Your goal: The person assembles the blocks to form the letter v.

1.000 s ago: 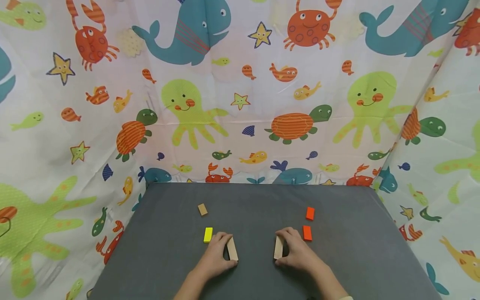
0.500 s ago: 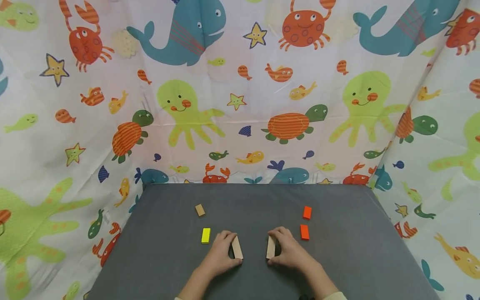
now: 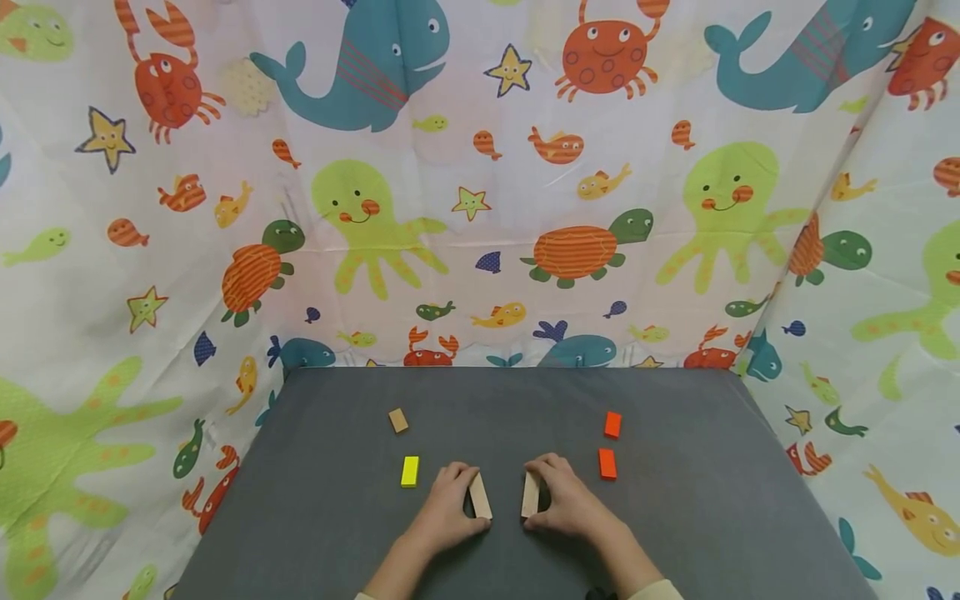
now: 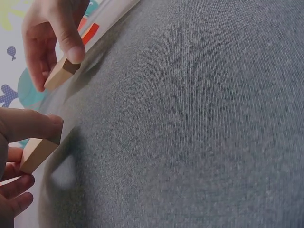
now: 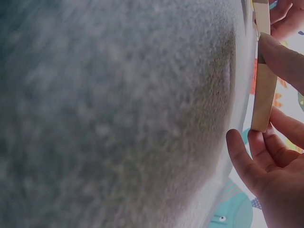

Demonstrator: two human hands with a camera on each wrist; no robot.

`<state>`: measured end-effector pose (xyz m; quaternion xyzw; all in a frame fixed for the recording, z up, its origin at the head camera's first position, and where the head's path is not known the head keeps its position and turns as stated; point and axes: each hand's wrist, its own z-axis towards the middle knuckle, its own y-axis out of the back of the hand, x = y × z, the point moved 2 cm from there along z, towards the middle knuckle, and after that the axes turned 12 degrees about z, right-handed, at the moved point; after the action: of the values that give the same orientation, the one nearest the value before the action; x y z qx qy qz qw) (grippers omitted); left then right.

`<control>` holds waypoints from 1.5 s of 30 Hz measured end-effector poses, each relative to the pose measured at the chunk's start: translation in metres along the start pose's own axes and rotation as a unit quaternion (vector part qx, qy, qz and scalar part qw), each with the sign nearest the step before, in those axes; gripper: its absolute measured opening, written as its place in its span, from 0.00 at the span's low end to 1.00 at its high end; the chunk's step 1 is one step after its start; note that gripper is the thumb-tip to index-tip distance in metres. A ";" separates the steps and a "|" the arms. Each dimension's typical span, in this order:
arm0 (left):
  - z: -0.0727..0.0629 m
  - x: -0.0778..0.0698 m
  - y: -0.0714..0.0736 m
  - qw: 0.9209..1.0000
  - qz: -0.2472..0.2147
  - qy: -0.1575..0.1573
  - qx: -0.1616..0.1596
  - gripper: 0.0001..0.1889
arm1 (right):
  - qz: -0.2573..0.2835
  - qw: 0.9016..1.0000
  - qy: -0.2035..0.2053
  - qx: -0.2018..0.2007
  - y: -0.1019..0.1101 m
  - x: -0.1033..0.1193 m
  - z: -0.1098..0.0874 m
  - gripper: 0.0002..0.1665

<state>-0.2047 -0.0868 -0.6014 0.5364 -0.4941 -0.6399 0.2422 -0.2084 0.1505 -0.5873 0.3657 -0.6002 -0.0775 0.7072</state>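
In the head view my left hand (image 3: 450, 507) pinches a plain wooden block (image 3: 481, 497) lengthwise, thumb at the near end and fingers at the far end. Facing it, my right hand (image 3: 568, 498) grips a similar pale wooden block (image 3: 531, 495) by its ends. A narrow gap of grey cloth separates the two blocks. The left wrist view has the left-hand block (image 4: 40, 153) low at the edge and the right-hand block (image 4: 61, 73) above it, both seemingly just off the cloth. In the right wrist view, the right-hand block (image 5: 264, 97) is held between thumb and fingertips.
On the grey table (image 3: 337, 533), a yellow block (image 3: 409, 472) and a tan block (image 3: 398, 421) lie to the left. Two orange-red blocks (image 3: 612, 425) lie to the right, one behind the other. A curtain (image 3: 480, 242) printed with sea animals hangs behind and at the sides.
Both hands have drawn toward each other with their blocks, so the gap between the blocks has narrowed. The head view has shifted slightly; the blocks on the table stay put.
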 end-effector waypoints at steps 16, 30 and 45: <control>0.005 -0.007 -0.004 1.000 0.001 -0.004 -0.010 0.42 | 0.010 1.000 -0.019 0.018 -0.010 0.003 0.007 0.49; 0.010 -0.009 -0.012 1.000 0.021 -0.012 -0.011 0.42 | -0.004 1.000 -0.014 0.022 -0.019 0.006 0.015 0.49; 0.011 -0.010 -0.013 0.999 0.030 -0.023 -0.009 0.42 | -0.021 0.999 -0.016 0.035 -0.026 0.005 0.021 0.49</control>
<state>-0.2089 -0.0691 -0.6089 0.5044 -0.5096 -0.6487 0.2551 -0.2173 0.1202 -0.5996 0.4018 -0.6058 -0.0771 0.6823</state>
